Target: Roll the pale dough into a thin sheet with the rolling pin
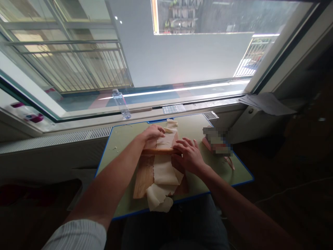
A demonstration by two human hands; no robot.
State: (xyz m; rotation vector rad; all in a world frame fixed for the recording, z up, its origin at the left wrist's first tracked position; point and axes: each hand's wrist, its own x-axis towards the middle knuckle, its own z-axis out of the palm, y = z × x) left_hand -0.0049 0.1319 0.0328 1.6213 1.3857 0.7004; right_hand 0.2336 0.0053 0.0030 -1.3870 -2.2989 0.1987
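A long pale strip of rolled dough point(165, 170) runs down a wooden board point(143, 177). Its near end is folded and hangs over the table's front edge; its far end is wrinkled. Across the strip lies a thin wooden rolling pin point(161, 151). My left hand point(153, 132) rests beyond the pin, its fingers slightly bent and touching the dough's left edge, the wrist by the pin's left end. At the pin's right end is my right hand point(189, 154), fingers spread and lying over it. That end is hidden under the hand.
The green folding table point(122, 163) has a blue rim. A pixelated item point(218, 141) lies on its right side. On the windowsill stand a clear plastic bottle point(121, 104) and a flat gridded card point(170, 109). Papers point(267, 104) lie at the sill's right.
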